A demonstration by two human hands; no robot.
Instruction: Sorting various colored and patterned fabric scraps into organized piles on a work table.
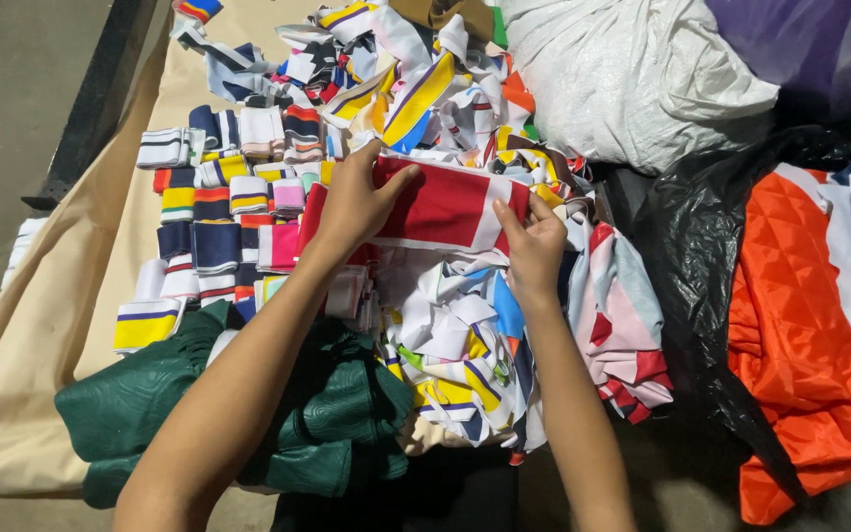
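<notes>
Head view, only one. Both hands hold a red knit fabric strip with white edge bands (442, 205), stretched flat between them just above centre. Left hand (352, 202) clamps the strip's left end, thumb on top, fingers curled under. Right hand (534, 241) pinches the right end between thumb and fingertips. Both grips closed on the strip.

Strip sits over a loose heap of mixed striped fabric offcuts (465, 335), which runs from 12 o'clock down to 6 o'clock under the hands. At 9 o'clock of the strip: rows of folded striped rib pieces (214, 212) in navy, yellow, pink and white, laid on a tan cloth sheet (41, 335). At 7 o'clock: crumpled dark green textured fabric (332, 414), the left forearm crossing it. At 3 to 4 o'clock: black plastic bag (687, 246), then orange quilted fabric (800, 335). At 1 o'clock: white woven sack (632, 74).

Risks, as judgement: right-hand pinch is shallow, on the very edge, so the strip could slip free if pulled taut. Loose heap underneath looks unstable; pieces could snag and drag along, or slide off the near edge. Folded rows lie close to the left wrist and could get knocked over.
</notes>
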